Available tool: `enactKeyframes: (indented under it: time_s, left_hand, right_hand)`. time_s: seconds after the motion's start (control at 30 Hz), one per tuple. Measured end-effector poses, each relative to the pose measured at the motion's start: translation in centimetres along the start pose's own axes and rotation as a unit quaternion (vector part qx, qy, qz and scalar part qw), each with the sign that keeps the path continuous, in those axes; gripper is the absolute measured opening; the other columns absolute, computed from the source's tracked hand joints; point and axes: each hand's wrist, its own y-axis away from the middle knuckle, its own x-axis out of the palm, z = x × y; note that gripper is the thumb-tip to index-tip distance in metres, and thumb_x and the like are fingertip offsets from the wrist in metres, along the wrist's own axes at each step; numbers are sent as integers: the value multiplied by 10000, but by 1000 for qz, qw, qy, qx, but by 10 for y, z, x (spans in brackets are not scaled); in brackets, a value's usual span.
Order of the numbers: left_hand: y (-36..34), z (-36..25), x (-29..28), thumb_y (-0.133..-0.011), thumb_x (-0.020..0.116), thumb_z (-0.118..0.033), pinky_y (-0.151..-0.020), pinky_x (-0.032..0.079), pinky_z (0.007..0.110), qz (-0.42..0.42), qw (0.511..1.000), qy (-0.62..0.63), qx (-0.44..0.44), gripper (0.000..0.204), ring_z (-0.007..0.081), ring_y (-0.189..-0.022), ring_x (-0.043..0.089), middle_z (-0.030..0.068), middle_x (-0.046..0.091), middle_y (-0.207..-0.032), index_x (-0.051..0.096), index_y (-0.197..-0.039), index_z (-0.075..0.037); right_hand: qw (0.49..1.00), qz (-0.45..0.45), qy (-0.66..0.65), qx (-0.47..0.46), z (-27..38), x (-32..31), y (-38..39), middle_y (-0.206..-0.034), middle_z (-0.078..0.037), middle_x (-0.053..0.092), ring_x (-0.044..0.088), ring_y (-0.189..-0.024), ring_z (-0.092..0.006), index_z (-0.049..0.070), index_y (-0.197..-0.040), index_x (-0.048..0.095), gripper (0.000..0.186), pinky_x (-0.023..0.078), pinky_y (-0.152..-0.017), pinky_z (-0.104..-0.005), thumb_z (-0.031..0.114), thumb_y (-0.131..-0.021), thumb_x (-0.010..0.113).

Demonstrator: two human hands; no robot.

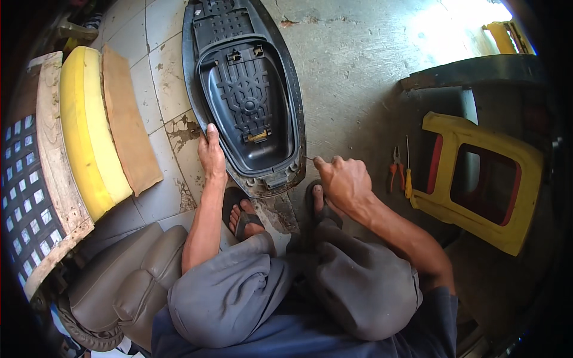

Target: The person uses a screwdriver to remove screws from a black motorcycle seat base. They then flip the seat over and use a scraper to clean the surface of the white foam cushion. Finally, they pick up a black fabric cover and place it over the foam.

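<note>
A black plastic motorcycle seat base (250,101) lies on the floor in front of me, its ribbed inner side upward, with small yellowish pieces near the top and bottom of its recess. My left hand (212,155) grips its left rim, thumb on the edge. My right hand (343,182) is closed around a thin tool, whose metal shaft reaches the lower right rim; its handle is hidden in my fist. Pliers with red-orange handles (395,170) and a yellow-handled screwdriver (407,182) lie to the right of my right hand.
At left are a slatted wooden frame (48,167), yellow foam (89,131), brown board (131,125) and brown cushions (119,274). At right are a yellow-and-red plastic stool (507,227) and a dark bench (471,71). My sandaled feet are just below the seat base.
</note>
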Motion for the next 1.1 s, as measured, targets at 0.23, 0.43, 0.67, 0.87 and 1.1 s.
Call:
enactKeyframes:
  time_s: [0.23, 0.43, 0.67, 0.87, 1.1]
  left_hand:
    - [-12, 17, 1, -1087, 559, -453, -961, 475, 333, -36, 995, -24, 89, 532, 170, -1020, 608, 59, 703, -1102, 676, -1224, 48]
    - [-12, 3, -14, -1069, 570, -490, -1117, 381, 332, -8, 999, -33, 4, 660, 199, -1247, 552, 116, 629, -1366, 575, -1417, 71]
    - [-8, 5, -8, -1078, 563, -472, -1086, 392, 323, -21, 999, -31, 26, 619, 169, -1183, 554, 69, 642, -1304, 585, -1412, 49]
    - [2, 6, -10, -1086, 567, -422, -1048, 439, 329, -9, 998, -57, 23, 540, 182, -1146, 599, 96, 687, -1269, 628, -1372, 31]
    - [1, -2, 2, -1053, 637, -423, -1023, 405, 296, -17, 998, 51, 8, 522, 141, -1106, 550, 38, 666, -1231, 645, -1334, 17]
  right_hand:
    - [976, -75, -206, 12, -23, 44, -2, -982, -215, 761, 751, -859, -395, 121, -1249, 741, 333, 614, -786, -481, 90, -938, 626]
    - [967, -100, -233, 7, -10, 45, -7, -894, -223, 745, 737, -807, -419, 178, -1228, 763, 372, 599, -764, -514, 108, -899, 604]
    - [999, -21, -38, -22, 6, -6, 21, -832, -228, 731, 750, -765, -398, 109, -1128, 743, 279, 611, -651, -484, 150, -894, 597]
    - [998, -27, -65, -4, 8, 30, 19, -891, -241, 715, 739, -774, -431, 129, -1293, 685, 375, 605, -640, -512, 142, -933, 579]
    - [961, -92, -255, 42, -9, 55, 33, -768, -206, 735, 739, -766, -405, 192, -1236, 744, 311, 599, -706, -517, 230, -940, 655]
